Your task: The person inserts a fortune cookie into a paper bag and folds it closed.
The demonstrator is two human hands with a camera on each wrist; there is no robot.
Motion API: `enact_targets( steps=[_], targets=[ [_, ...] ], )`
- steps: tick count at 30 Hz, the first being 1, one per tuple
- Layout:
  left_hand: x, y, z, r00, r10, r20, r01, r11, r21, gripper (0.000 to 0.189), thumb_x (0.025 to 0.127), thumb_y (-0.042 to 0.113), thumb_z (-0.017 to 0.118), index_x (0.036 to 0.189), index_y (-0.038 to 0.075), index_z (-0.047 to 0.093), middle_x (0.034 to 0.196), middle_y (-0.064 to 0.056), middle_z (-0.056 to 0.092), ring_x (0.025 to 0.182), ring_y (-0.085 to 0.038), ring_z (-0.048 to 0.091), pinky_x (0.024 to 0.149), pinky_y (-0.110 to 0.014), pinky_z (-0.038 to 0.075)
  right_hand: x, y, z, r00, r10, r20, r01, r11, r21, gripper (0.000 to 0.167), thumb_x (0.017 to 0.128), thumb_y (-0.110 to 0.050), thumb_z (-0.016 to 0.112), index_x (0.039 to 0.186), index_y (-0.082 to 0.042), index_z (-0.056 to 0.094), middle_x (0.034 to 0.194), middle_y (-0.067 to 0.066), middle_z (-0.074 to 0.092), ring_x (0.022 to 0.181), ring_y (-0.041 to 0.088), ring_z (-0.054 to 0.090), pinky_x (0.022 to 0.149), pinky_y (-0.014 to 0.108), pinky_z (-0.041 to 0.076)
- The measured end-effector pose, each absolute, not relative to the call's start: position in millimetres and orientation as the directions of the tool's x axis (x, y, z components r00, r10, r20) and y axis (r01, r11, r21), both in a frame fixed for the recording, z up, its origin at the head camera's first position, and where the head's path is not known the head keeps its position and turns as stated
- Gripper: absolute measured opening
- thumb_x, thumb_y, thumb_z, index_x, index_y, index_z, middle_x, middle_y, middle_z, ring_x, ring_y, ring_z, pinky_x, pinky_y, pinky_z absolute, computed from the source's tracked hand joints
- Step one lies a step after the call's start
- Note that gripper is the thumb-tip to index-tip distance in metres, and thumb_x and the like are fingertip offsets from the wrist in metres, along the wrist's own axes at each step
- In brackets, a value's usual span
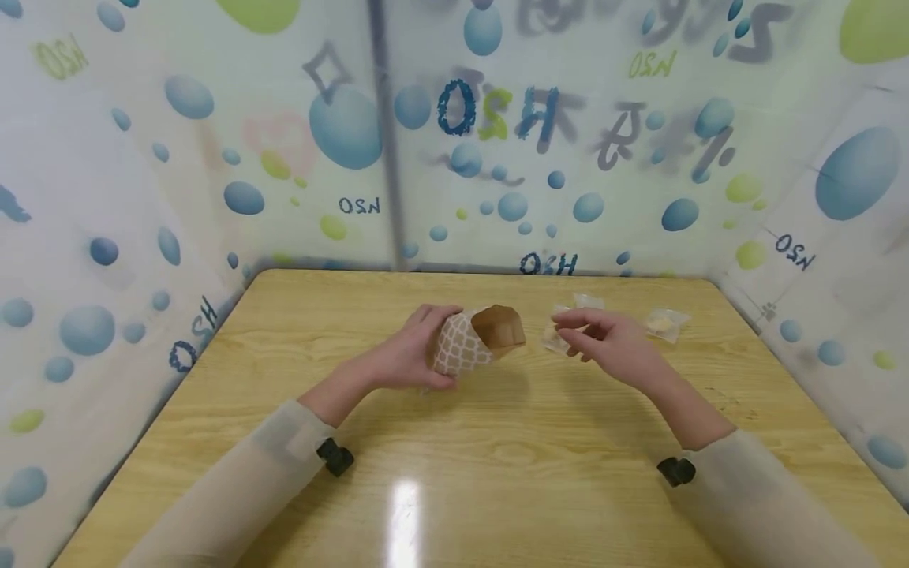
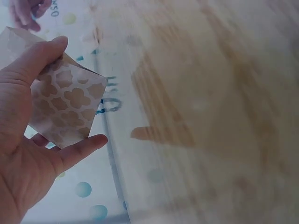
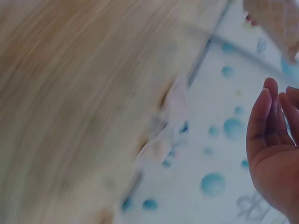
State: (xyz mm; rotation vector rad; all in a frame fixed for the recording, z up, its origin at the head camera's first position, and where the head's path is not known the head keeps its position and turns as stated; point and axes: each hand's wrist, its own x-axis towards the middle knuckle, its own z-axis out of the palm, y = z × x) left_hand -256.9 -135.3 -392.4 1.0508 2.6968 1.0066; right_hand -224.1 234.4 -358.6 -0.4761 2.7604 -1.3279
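My left hand (image 1: 408,353) grips a small paper bag (image 1: 460,347) with a brown-and-white lattice pattern, tilted so its open brown mouth faces right. In the left wrist view the thumb and fingers wrap around the patterned bag (image 2: 65,100). To the right of that mouth, my right hand (image 1: 616,347) hovers over the table with loosely bent fingers, and nothing shows between them in the right wrist view. Just beyond its fingertips lies a clear packet (image 1: 554,338) with pale contents, partly hidden. Another packet (image 1: 589,301) sits behind it. What the bag contains cannot be seen.
A further clear packet (image 1: 663,323) lies to the right, behind the right wrist. The wooden table (image 1: 497,489) meets walls (image 1: 604,237) printed with blue and green dots at its back and sides. A dark wrist device (image 1: 335,457) sits on the left sleeve.
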Motion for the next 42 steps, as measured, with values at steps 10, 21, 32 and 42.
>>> enact_targets(
  steps=[10, 21, 32, 42],
  targets=[
    [-258, -134, -388, -0.763, 0.628, 0.154, 0.578, 0.557, 0.596, 0.119, 0.075, 0.02, 0.101, 0.169, 0.011, 0.029, 0.156, -0.023, 0.041, 0.14, -0.037, 0.046, 0.12, -0.061, 0.048, -254, 377, -379, -0.997, -0.026, 0.073, -0.071, 0.673, -0.736, 0.057, 0.112, -0.045, 0.062, 0.151, -0.003, 0.063, 0.098, -0.027, 0.071, 0.086, 0.002, 0.072, 0.076, 0.027, 0.064],
    [-258, -131, -387, -0.764, 0.627, 0.156, 0.579, 0.557, 0.595, 0.117, 0.076, 0.022, 0.101, 0.169, 0.012, 0.031, 0.155, -0.021, 0.042, 0.138, -0.036, 0.047, 0.12, -0.059, 0.048, -281, 424, -395, -0.995, 0.011, -0.095, 0.078, 0.659, -0.748, 0.067, 0.114, -0.044, 0.058, 0.159, 0.004, 0.05, 0.111, -0.029, 0.059, 0.096, 0.001, 0.062, 0.081, 0.022, 0.061],
    [-257, -131, -388, -0.761, 0.626, 0.167, 0.585, 0.554, 0.592, 0.115, 0.078, 0.023, 0.101, 0.168, 0.013, 0.031, 0.154, -0.022, 0.042, 0.137, -0.036, 0.048, 0.118, -0.059, 0.049, -292, 424, -404, -0.976, -0.007, -0.217, 0.161, 0.646, -0.746, 0.081, 0.111, -0.052, 0.06, 0.164, 0.004, 0.035, 0.112, 0.003, 0.072, 0.085, 0.004, 0.071, 0.076, 0.028, 0.065],
    [-255, -132, -388, -0.761, 0.625, 0.173, 0.585, 0.545, 0.601, 0.114, 0.079, 0.024, 0.1, 0.169, 0.012, 0.031, 0.153, -0.022, 0.043, 0.135, -0.036, 0.049, 0.116, -0.06, 0.051, -301, 410, -403, -0.981, -0.007, -0.194, 0.123, 0.75, -0.649, 0.069, 0.11, -0.046, 0.064, 0.153, 0.007, 0.054, 0.116, 0.019, 0.072, 0.083, 0.013, 0.065, 0.072, 0.029, 0.06]
  ],
)
